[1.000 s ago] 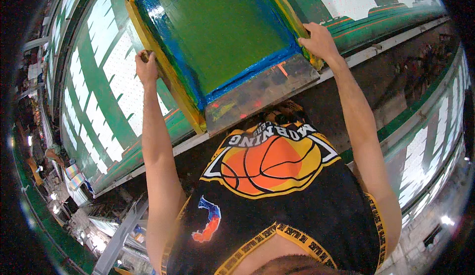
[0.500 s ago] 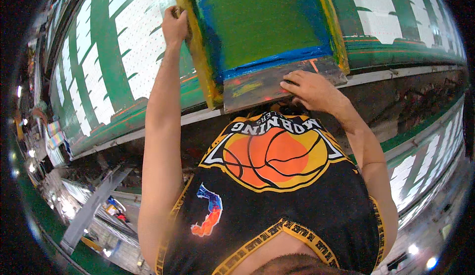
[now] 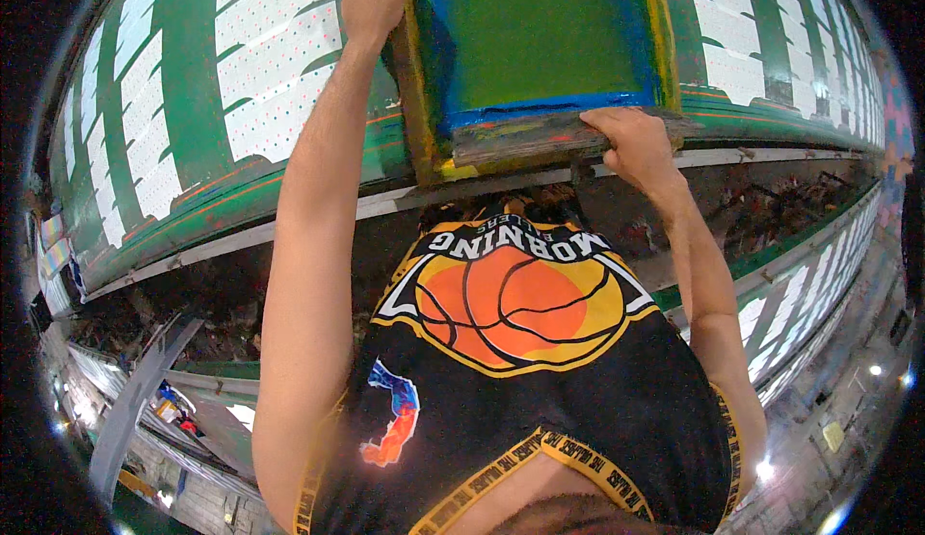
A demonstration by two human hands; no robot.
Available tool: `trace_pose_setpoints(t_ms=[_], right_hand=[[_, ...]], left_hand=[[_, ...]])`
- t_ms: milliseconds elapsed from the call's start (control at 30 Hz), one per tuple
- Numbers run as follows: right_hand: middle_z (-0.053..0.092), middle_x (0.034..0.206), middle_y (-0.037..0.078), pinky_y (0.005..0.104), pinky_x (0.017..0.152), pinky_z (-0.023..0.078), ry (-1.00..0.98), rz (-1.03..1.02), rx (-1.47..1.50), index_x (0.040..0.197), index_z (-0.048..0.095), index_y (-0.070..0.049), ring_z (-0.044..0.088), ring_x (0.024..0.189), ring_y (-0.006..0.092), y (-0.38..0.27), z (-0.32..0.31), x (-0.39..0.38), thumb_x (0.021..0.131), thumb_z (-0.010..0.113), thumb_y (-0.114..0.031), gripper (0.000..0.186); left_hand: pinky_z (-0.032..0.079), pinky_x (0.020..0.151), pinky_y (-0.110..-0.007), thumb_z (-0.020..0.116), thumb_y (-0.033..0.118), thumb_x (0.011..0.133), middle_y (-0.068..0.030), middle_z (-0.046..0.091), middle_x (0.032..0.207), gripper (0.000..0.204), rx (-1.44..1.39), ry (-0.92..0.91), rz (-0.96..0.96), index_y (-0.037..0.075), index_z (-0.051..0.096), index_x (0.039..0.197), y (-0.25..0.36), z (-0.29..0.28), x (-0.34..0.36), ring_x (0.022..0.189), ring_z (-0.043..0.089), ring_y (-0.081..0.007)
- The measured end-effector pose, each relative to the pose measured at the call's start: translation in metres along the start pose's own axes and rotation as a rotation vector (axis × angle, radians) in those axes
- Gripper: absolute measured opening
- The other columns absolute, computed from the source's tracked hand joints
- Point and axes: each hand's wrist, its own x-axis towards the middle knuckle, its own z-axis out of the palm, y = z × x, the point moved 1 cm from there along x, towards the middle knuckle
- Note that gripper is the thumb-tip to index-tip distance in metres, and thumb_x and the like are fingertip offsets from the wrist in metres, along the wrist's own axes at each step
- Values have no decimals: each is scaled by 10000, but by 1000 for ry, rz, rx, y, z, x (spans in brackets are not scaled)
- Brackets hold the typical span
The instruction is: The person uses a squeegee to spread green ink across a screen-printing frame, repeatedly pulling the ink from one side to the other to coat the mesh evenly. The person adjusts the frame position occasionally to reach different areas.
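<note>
A screen printing frame lies ahead of me over a long green table. Its green mesh has blue borders, and its side rails are stained yellow. Up at the left rail, my left hand is closed around the rail's outer side; part of its grip is hidden. My right hand is closed on the grey, paint-marked near rail, toward its right end, fingers over the top edge and thumb below. That near rail appears narrow and tipped from this angle.
White printed pieces lie in rows on the green table, left and right of the frame. A pale metal rail runs along its near edge. Behind me stands another table with white pieces. A grey beam is at lower left.
The near rail, broad before, now looks narrow, so the frame has tilted. My right hand has gone from lying on the rail to gripping it. My left hand sits farther forward in view.
</note>
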Motion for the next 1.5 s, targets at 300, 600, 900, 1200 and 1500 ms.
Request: trace_pose_setpoints(t_ms=[300,600,900,1200,1500], right_hand=[[728,1261,67,426,980,566,14,60,-88,1275,698,-138,696,1156,267,2,21,21,661,815,-33,634],[751,1130,105,455,856,612,148,86,-179,1207,743,-162,737,1004,322,79,-10,206,778,751,-103,433],[771,1057,179,514,828,626,199,30,-284,1071,768,-100,754,982,386,178,-75,434,841,739,-251,276],[750,933,237,521,763,585,-49,28,-226,919,772,27,724,899,415,201,-121,508,812,735,-271,318],[738,970,273,533,796,589,-34,-223,-228,961,771,22,719,923,438,192,-96,478,836,691,-224,288]], left_hand=[[559,907,-478,735,362,887,-224,745,1072,483,-34,15,-21,26,668,1228,9,-3,-5,1004,717,-398],[565,895,-440,747,278,899,-213,747,1087,401,-55,5,-107,22,673,1200,18,-12,-6,990,729,-376],[559,881,-407,755,200,896,-178,736,1059,359,-67,-25,-187,19,655,1189,28,-19,-8,971,721,-316],[558,836,-356,779,199,909,-141,740,1001,357,-34,-40,-217,26,649,1193,31,-22,-11,890,708,-224],[562,836,-368,776,260,904,-152,746,992,380,-6,-44,-221,42,652,1189,27,-21,-8,876,717,-245]])
